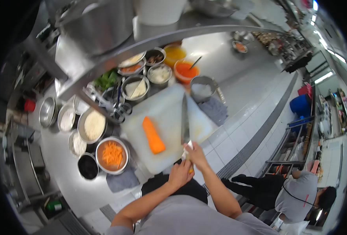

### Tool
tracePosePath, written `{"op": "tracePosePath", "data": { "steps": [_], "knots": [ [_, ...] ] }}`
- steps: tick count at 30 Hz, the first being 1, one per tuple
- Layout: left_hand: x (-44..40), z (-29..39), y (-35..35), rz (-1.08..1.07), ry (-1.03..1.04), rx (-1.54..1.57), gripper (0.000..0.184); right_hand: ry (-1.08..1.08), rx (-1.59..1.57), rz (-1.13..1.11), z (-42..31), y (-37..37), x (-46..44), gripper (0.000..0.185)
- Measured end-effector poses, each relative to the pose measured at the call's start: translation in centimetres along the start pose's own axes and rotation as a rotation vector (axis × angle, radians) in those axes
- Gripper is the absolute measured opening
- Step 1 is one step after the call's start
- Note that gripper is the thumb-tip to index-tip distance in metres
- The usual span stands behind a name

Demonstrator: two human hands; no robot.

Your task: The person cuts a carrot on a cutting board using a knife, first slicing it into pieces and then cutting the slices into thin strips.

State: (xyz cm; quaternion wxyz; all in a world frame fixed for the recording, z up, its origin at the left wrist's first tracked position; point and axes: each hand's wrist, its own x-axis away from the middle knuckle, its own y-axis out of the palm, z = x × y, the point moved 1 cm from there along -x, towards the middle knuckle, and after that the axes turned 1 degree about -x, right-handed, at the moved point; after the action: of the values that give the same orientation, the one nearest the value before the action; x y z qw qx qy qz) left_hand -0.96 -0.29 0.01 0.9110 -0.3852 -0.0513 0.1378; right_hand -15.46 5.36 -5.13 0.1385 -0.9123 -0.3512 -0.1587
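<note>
1. While the knife [185, 121] points its blade toward the top of the frame, the right hand [197, 157] is closed around its handle end, lower centre.
2. Left hand [181, 173]: just below and left of the right, fingers bent; blurred, cannot tell whether it grips.
3. Carrot [153, 136]: centre of frame, on the cutting board [167, 111], left of the blade, apart from it.
4. Shredded carrot [112, 154]: in a metal bowl [126, 161], left of the board.

knife blade [185, 121] smooth metal; board [168, 117] matt plastic; counter [246, 72] glossy metal; towel [214, 112] cloth.
</note>
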Motion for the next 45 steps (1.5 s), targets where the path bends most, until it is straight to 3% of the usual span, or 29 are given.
{"op": "tracePosePath", "data": {
  "steps": [2, 3, 5, 6, 8, 10, 12, 14, 17, 19, 22, 24, 25, 28, 31, 39, 42, 44, 45],
  "knots": [
    [0.8, -0.8, 0.4, 0.002, -0.026, 0.049, 0.037, 0.096, 0.222, 0.051, 2.1, 1.1, -0.2, 0.047],
    [-3.1, 0.6, -1.3, 0.047, 0.040, 0.000, 0.037, 0.009, 0.200, 0.081, -2.1, -1.3, -2.6, 0.047],
    [-2.4, 1.2, -2.4, -0.183, 0.150, 0.135, 0.028, 0.018, 0.573, 0.072, -4.7, -2.2, 0.2, 0.038],
    [-1.7, 1.2, -3.4, -0.178, 0.246, 0.080, 0.025, -0.134, 0.715, 0.163, -5.1, -2.9, 1.3, 0.035],
    [-2.6, 1.0, -7.9, -0.129, 0.358, 0.142, 0.029, -0.145, 0.768, 0.165, -8.1, -5.3, 2.7, 0.035],
    [-3.8, -2.2, -11.6, -0.115, 0.381, 0.000, 0.048, -0.159, 0.837, 0.154, -9.6, -7.6, 4.1, 0.031],
    [-4.1, -3.7, -15.6, -0.087, 0.243, -0.442, 0.063, -0.203, 0.870, 0.161, -9.0, -9.4, 4.7, 0.030],
    [-4.9, -5.2, -17.2, -0.200, 0.116, -0.682, 0.078, -0.252, 0.901, 0.171, -7.8, -10.9, 4.3, 0.029],
    [-5.7, -9.4, -15.2, -0.201, 0.237, -0.864, 0.081, -0.171, 1.036, -0.031, -4.0, -12.5, 3.2, 0.029],
    [-6.6, -9.8, -14.5, -0.255, 0.215, -0.725, 0.076, -0.225, 1.014, -0.017, -4.5, -13.2, 2.5, 0.029],
    [-8.4, -8.5, -14.0, -0.436, 0.083, -0.755, 0.070, -0.246, 1.015, -0.070, -4.4, -14.0, 2.1, 0.029],
    [-9.3, -7.1, -13.0, -0.326, -0.069, -0.597, 0.065, -0.283, 0.994, -0.053, -4.5, -14.3, 1.8, 0.029],
    [-9.4, -6.6, -11.9, -0.332, -0.090, -0.596, 0.065, -0.283, 0.990, -0.074, -4.4, -14.4, 1.7, 0.029],
    [-10.8, -5.7, -8.4, -0.050, -0.134, -0.486, 0.068, -0.268, 0.946, -0.092, -4.7, -15.0, 1.5, 0.028],
    [-11.8, -3.5, -6.0, 0.031, -0.195, -0.432, 0.072, -0.237, 0.929, -0.121, -5.6, -15.5, 1.4, 0.027],
    [-11.1, -2.2, -8.4, -0.056, -0.202, -0.457, 0.086, -0.230, 0.933, -0.124, -6.2, -16.9, 2.1, 0.026],
    [-11.2, -3.1, -10.3, -0.009, -0.138, -0.454, 0.078, -0.202, 0.939, -0.122, -6.8, -16.8, 2.7, 0.027],
    [-11.7, -6.4, -11.7, 0.288, -0.063, -0.226, 0.058, -0.183, 0.933, -0.116, -6.6, -16.8, 2.6, 0.027],
    [-12.7, -7.5, -12.8, 0.401, -0.138, -0.230, 0.044, -0.195, 0.931, -0.114, -6.3, -16.8, 2.6, 0.027]
  ]
}}
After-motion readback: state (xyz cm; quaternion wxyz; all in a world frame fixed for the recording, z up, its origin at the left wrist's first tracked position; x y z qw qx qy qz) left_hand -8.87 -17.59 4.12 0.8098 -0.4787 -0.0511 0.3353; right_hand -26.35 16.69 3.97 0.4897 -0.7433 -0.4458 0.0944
